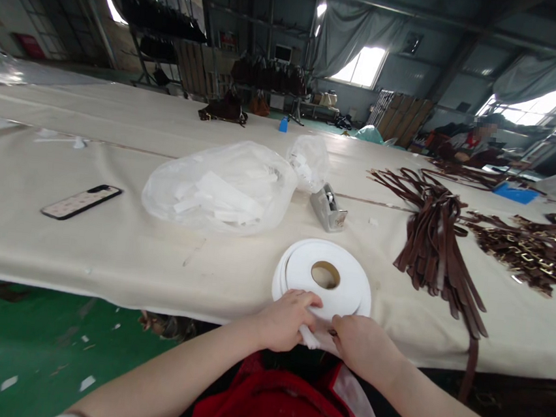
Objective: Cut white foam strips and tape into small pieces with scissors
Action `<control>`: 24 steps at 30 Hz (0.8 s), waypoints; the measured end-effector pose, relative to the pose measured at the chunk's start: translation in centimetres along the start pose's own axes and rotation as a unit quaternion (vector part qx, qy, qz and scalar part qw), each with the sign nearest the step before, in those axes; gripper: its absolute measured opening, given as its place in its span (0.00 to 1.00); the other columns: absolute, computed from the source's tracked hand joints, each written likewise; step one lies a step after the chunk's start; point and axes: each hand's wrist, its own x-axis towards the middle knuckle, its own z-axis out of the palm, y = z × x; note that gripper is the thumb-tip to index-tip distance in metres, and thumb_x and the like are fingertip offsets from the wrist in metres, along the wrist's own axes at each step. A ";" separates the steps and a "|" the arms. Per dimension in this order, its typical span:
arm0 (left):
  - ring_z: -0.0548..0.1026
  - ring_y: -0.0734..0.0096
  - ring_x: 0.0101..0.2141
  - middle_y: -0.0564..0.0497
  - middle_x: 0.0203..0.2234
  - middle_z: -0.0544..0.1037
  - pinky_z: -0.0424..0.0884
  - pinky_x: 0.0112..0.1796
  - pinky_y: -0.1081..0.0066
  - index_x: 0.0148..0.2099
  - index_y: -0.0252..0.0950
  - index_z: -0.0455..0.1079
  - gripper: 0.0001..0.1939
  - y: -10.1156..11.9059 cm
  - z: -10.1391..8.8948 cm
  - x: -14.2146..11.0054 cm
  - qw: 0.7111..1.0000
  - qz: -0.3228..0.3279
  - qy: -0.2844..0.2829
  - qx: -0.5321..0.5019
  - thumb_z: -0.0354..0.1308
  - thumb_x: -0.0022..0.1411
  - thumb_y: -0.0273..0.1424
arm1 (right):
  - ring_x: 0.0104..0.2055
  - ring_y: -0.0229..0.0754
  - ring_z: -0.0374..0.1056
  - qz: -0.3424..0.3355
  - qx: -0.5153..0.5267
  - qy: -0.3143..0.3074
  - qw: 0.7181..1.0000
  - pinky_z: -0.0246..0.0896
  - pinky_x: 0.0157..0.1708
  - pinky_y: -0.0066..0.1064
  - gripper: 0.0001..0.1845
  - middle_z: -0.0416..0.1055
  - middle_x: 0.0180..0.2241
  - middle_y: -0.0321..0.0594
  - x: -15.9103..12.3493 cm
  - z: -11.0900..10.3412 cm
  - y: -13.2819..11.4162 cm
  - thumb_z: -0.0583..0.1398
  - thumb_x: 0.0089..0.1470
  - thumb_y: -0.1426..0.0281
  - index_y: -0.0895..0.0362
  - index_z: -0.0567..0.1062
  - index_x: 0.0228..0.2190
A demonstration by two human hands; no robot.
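A flat white roll of foam tape [323,280] with a brown cardboard core lies at the near edge of the cream-covered table [121,246]. My left hand [287,319] is closed, pinching the loose white strip end [309,336] at the roll's front edge. My right hand [362,345] is closed too, gripping the same strip just to the right. Both hands meet over the table's edge, fingertips nearly touching.
A clear plastic bag of white cut pieces [221,186] sits behind the roll, with a grey tape dispenser [328,208] beside it. A phone [80,201] lies at left. Brown leather straps [435,240] and buckled straps [534,249] pile at right. A seated person [478,146] is far back.
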 end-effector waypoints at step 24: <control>0.68 0.57 0.53 0.45 0.53 0.69 0.62 0.55 0.59 0.35 0.37 0.76 0.08 -0.1 -0.5 0.3 1.000 0.011 -0.005 -0.013 0.64 0.49 0.26 | 0.36 0.51 0.76 0.011 -0.063 -0.020 0.998 0.64 0.32 0.33 0.11 0.78 0.33 0.54 1.3 -3.4 -0.9 0.55 0.54 0.79 0.63 0.77 0.37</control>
